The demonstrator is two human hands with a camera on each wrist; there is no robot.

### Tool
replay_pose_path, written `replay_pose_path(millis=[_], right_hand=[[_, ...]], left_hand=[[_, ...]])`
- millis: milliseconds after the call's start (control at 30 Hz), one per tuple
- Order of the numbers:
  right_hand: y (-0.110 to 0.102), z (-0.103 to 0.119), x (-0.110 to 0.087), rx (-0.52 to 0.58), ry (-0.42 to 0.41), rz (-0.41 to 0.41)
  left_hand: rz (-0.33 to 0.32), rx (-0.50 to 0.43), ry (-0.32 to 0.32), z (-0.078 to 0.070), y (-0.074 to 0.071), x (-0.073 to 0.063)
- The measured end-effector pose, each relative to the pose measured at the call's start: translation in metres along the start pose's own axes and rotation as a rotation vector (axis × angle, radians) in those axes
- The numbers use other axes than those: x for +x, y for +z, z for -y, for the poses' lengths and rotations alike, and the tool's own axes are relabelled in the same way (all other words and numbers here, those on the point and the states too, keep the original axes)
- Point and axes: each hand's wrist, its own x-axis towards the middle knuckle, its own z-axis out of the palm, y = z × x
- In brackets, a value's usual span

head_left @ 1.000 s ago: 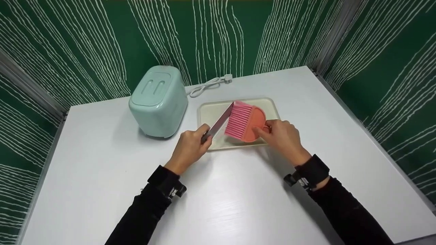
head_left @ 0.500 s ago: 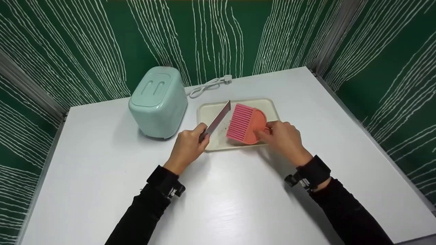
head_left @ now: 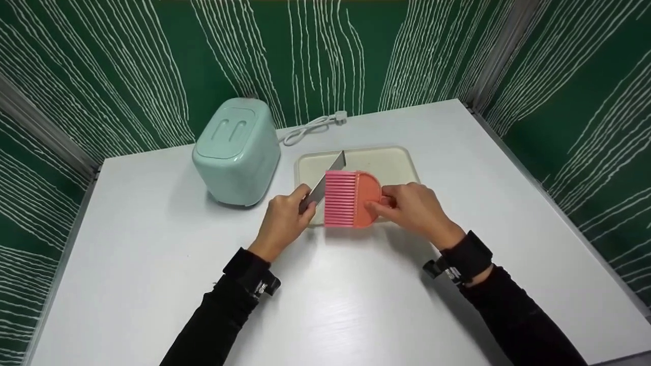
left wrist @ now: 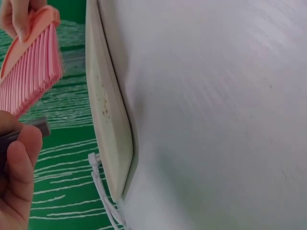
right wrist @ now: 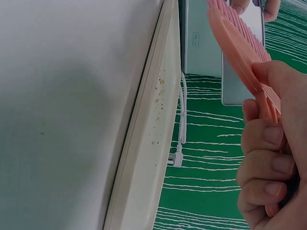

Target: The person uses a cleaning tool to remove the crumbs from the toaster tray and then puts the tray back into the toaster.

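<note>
My left hand (head_left: 286, 218) grips the dark handle of a knife with a broad, square-ended metal blade (head_left: 337, 161). The blade is raised and slants over the left part of a cream tray (head_left: 391, 158). In my right hand (head_left: 414, 209) is an orange hand brush (head_left: 368, 198) with pink bristles (head_left: 339, 199). From the head view the bristles cover part of the blade; whether they touch it I cannot tell. Brown crumbs (right wrist: 159, 91) lie on the tray in the right wrist view. The left wrist view shows the knife handle (left wrist: 41, 128) between thumb and fingers.
A mint-green toaster (head_left: 236, 152) stands left of the tray on the white table (head_left: 315, 305). Its white cord and plug (head_left: 339, 118) lie behind the tray. Green walls (head_left: 325, 61) with white streaks rise behind the table and at both sides.
The brush has moved left and toward me, its bristles turning until they point straight left across the blade. The knife has shifted slightly left from its position one second ago.
</note>
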Motion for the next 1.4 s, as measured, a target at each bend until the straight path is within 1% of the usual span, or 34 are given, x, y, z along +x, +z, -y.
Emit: replay_pose_path(millis=[133,300,467,633,867,933,1133,1267,1400], right_hand=[[0.000,-0.005,0.001,-0.019,0.041,-0.030],[-0.003,-0.013,0.001,-0.030,0.100,-0.060],[-0.003,-0.020,0.001,-0.044,0.142,-0.077],[-0.002,-0.027,0.000,-0.077,0.169,-0.098],[-0.008,-0.031,0.003,-0.101,0.201,-0.144],[-0.010,-0.032,0.004,-0.093,0.213,-0.151],[-0.015,-0.037,0.003,-0.084,0.233,-0.165],[-0.017,-0.045,0.000,-0.078,0.252,-0.177],[-0.020,-0.052,-0.001,-0.065,0.288,-0.193]], left_hand=[[0.010,-0.037,0.038,-0.002,0.002,0.001],[-0.003,-0.075,0.078,-0.002,0.001,0.002],[-0.023,-0.088,0.090,-0.003,0.002,0.002],[-0.027,-0.094,0.093,-0.005,0.001,0.002],[-0.032,-0.107,0.130,-0.005,-0.002,0.003],[-0.035,-0.107,0.126,-0.004,-0.003,0.003],[-0.028,-0.105,0.077,-0.002,-0.004,0.001],[-0.023,-0.095,0.075,-0.001,-0.004,0.001],[-0.027,-0.108,0.061,-0.001,-0.003,0.001]])
